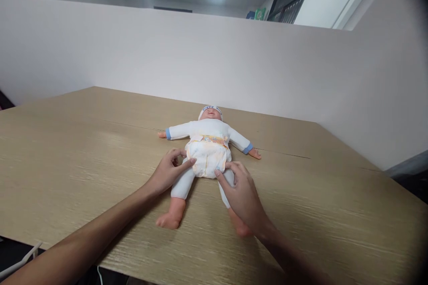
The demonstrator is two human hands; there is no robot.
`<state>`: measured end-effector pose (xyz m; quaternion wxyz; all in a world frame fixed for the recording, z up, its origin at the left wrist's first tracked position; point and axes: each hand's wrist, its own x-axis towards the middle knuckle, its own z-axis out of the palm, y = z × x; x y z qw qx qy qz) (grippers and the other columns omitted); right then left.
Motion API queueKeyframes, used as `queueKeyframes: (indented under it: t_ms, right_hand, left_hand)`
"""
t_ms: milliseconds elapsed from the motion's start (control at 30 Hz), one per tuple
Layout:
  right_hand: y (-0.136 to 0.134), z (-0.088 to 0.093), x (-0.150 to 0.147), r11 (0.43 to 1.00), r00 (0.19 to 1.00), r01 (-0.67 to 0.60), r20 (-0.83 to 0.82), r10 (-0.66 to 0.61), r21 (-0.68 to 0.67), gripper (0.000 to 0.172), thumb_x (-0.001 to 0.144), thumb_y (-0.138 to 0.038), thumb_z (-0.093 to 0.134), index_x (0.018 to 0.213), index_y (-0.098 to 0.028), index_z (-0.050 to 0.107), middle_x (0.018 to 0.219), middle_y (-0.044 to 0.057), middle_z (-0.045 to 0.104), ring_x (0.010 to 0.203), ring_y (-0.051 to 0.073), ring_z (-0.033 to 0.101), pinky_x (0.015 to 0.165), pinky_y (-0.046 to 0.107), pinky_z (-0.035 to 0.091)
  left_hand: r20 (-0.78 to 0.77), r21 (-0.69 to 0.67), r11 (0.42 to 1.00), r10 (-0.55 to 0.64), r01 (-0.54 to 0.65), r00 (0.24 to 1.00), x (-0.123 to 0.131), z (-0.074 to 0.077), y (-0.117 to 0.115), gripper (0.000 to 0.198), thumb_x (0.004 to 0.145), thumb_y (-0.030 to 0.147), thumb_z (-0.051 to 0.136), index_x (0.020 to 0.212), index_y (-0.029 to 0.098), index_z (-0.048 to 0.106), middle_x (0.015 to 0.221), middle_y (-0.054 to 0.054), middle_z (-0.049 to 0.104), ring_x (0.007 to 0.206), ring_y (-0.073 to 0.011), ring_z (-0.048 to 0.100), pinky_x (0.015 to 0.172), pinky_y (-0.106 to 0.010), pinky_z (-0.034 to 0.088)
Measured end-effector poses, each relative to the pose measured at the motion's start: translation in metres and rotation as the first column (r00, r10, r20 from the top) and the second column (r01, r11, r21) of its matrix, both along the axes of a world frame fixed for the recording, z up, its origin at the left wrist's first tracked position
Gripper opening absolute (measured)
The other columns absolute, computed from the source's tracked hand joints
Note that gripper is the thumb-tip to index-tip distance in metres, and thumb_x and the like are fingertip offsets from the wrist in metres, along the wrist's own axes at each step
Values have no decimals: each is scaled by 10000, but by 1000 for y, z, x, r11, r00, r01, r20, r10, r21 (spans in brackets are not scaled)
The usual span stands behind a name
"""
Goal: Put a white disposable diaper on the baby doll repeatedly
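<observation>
A baby doll [210,125] in a white suit with blue cuffs lies on its back, its head towards the wall and its legs towards me. Around its hips sits a white diaper [207,158] with an orange printed waistband. My left hand [170,169] is at the diaper's left leg edge, thumb on the front and fingers curled at the hip side. At the right leg edge, my right hand [240,187] pinches the diaper between thumb and forefinger. That hand and wrist cover part of the doll's right-side leg.
The doll rests on a wooden table [100,151] with thin seams across its top. A pale partition wall [200,53] rises behind it, with glass above. Near the lower left edge are a white curved rod [22,262] and a thin white cable [100,274].
</observation>
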<state>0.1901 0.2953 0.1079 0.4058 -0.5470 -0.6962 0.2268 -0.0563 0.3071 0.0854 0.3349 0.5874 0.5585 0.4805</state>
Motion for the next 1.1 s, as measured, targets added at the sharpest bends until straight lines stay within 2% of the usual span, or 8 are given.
queueKeyframes:
  t_ms: [167, 333, 500, 600, 767, 867, 1000, 1100]
  right_hand:
    - [0, 0, 6, 999, 1000, -30, -7, 30, -10, 323, 949, -512, 673, 1075, -221, 731, 1086, 82, 666, 1036, 285, 665, 951, 441, 531]
    - [4, 5, 16, 994, 997, 51, 61, -57, 92, 354, 964, -522, 687, 1162, -228, 699, 1063, 74, 708, 925, 276, 655, 910, 465, 543]
    - [12, -2, 22, 947, 984, -82, 175, 28, 312, 450, 1089, -499, 567, 1443, -228, 629, 1433, 118, 683, 1337, 323, 623, 1165, 532, 487]
    - [17, -5, 27, 941, 977, -152, 188, 98, 301, 388, 1132, -466, 523, 1418, -239, 656, 1426, 102, 698, 1344, 290, 642, 1178, 487, 496]
    - [57, -8, 47, 898, 984, -78, 180, -1, 433, 334, 1150, -439, 462, 1260, -244, 710, 1271, 95, 755, 1236, 302, 672, 1136, 499, 497]
    - [103, -16, 61, 871, 953, -44, 281, -110, 489, 407, 1119, -471, 459, 1325, -196, 678, 1344, 158, 718, 1255, 359, 637, 1126, 547, 490]
    - [149, -32, 73, 915, 909, 2, 381, -170, 403, 564, 1070, -534, 492, 1454, -140, 619, 1435, 210, 681, 1298, 410, 614, 1121, 581, 497]
    - [160, -40, 78, 941, 902, 18, 400, -161, 337, 589, 1072, -559, 498, 1473, -144, 617, 1388, 205, 714, 1237, 394, 659, 1075, 555, 522]
  left_hand:
    - [-111, 178, 978, 132, -111, 985, -2, -4, -4, 484, 943, 596, 780, 1248, 244, 647, 1325, -75, 672, 1053, -240, 580, 956, -416, 505]
    - [-213, 289, 957, 87, -22, 973, -4, -2, -6, 542, 1063, 547, 645, 1541, 314, 541, 1625, -81, 556, 1452, -288, 520, 1156, -471, 505]
    - [-255, 264, 964, 45, 25, 966, -5, -2, -7, 465, 1156, 546, 422, 1437, 275, 674, 1509, -70, 692, 1439, -292, 566, 1246, -527, 416]
    - [-217, 242, 969, 112, -58, 970, -11, -3, -4, 536, 1160, 590, 350, 1239, 252, 759, 1314, -74, 777, 1270, -301, 651, 1136, -506, 474]
    - [-234, 305, 939, 236, -160, 943, -34, -9, 32, 569, 1151, 621, 318, 1074, 224, 717, 1115, -91, 762, 1080, -288, 675, 984, -450, 523]
    - [-338, 396, 901, 325, -180, 883, -49, -13, 66, 475, 1119, 585, 423, 1193, 187, 671, 1213, -140, 727, 1168, -327, 627, 1088, -503, 488]
    - [-546, 458, 883, 368, -100, 753, -63, -17, 104, 558, 1067, 577, 525, 1422, 152, 594, 1496, -191, 625, 1376, -385, 521, 1219, -557, 397]
    - [-627, 359, 924, 342, -129, 700, -65, -20, 117, 634, 1044, 661, 544, 1432, 163, 601, 1476, -189, 653, 1351, -411, 545, 1176, -567, 422]
